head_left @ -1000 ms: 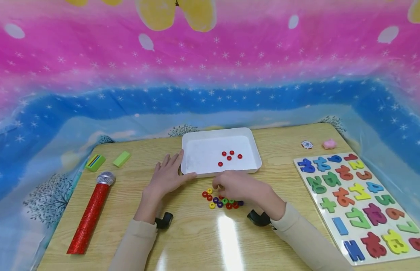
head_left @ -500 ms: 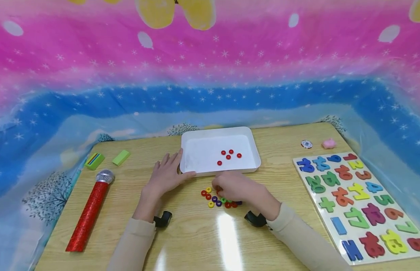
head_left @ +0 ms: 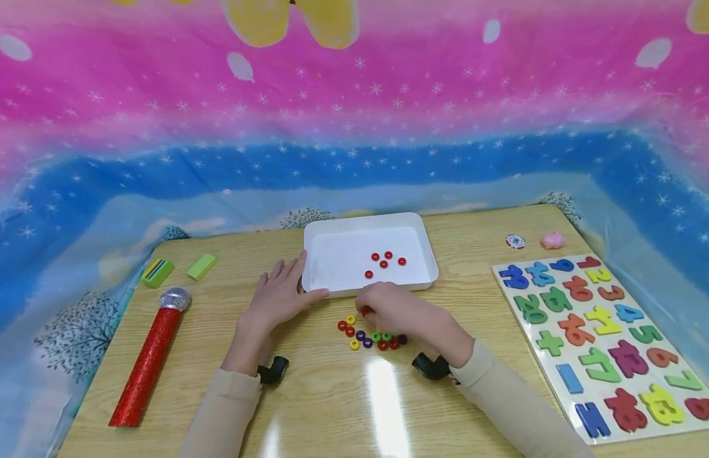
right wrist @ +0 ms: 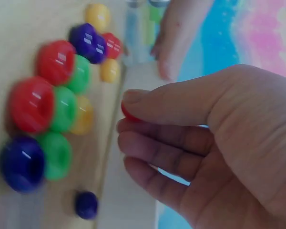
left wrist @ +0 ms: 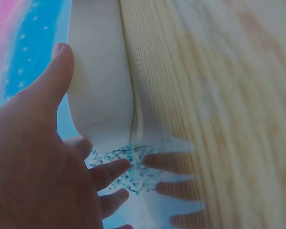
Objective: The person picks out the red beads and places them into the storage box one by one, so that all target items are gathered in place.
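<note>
My right hand point(head_left: 397, 312) pinches a red ring bead point(right wrist: 129, 113) between thumb and fingertips, just in front of the tray's near side. Below it on the table lies a loose group of ring beads in red, yellow, green and purple, among them a green bead point(right wrist: 57, 156) and a dark purple bead point(right wrist: 23, 163). My left hand point(head_left: 280, 299) has its fingers spread at the left corner of the white tray point(head_left: 337, 248), the thumb along its near rim. Several red beads point(head_left: 384, 264) lie inside the tray, toward its right half.
A red glitter microphone point(head_left: 151, 362) lies at left, near two green blocks point(head_left: 202, 266). On the right is a number puzzle board point(head_left: 531, 340), with a poker chip point(head_left: 516, 242) and a small pink pig point(head_left: 553, 240) behind it. A printed cloth point(head_left: 354, 159) hangs behind the table.
My right hand has lifted slightly from the bead group with a red bead now showing in its fingertips. My left hand stays at the tray's corner.
</note>
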The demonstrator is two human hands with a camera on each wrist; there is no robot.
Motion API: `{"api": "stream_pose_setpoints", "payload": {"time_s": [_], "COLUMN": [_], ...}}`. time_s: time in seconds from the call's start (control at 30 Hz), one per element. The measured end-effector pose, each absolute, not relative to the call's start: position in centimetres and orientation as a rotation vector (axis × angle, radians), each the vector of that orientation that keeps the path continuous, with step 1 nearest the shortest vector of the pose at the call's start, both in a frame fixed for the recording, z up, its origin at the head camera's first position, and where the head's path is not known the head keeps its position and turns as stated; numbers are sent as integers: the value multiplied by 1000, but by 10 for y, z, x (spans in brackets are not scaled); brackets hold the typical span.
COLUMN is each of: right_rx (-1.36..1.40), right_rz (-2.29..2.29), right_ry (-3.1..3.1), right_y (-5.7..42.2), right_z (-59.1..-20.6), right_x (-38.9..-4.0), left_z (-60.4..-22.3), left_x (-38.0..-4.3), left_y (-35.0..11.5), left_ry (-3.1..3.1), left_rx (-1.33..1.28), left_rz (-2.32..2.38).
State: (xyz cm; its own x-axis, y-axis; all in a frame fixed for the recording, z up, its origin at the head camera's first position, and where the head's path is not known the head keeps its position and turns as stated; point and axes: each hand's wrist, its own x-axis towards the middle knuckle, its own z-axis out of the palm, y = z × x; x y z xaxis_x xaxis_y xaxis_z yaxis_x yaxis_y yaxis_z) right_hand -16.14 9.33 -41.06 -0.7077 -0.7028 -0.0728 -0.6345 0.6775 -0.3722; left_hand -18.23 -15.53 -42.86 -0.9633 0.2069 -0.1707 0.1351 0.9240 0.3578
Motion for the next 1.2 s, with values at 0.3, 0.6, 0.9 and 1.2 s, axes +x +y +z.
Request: {"api": "stream_pose_setpoints", "payload": {"time_s": [0.3,0.6,0.9,1.2], "right_rx": [-921,-682,-585,-610], "right_rz": [-723,-652,-620,-635], "right_ry": [2799,2834,2900,2887], "right_y": [118,133,134,137], "right_z": [-397,-418,-426,-414], "right_x": [-188,-215,-222,-217], "left_z": [-432,-432,-431,-433], "left_x": [-183,-182,-182,-183], "left_y": [-155,-155,-156,-156], "left_ry": [2885,2885,2889,2879], "left_rx": [243,250,255,252], "left_rz": [519,515,534,548]}}
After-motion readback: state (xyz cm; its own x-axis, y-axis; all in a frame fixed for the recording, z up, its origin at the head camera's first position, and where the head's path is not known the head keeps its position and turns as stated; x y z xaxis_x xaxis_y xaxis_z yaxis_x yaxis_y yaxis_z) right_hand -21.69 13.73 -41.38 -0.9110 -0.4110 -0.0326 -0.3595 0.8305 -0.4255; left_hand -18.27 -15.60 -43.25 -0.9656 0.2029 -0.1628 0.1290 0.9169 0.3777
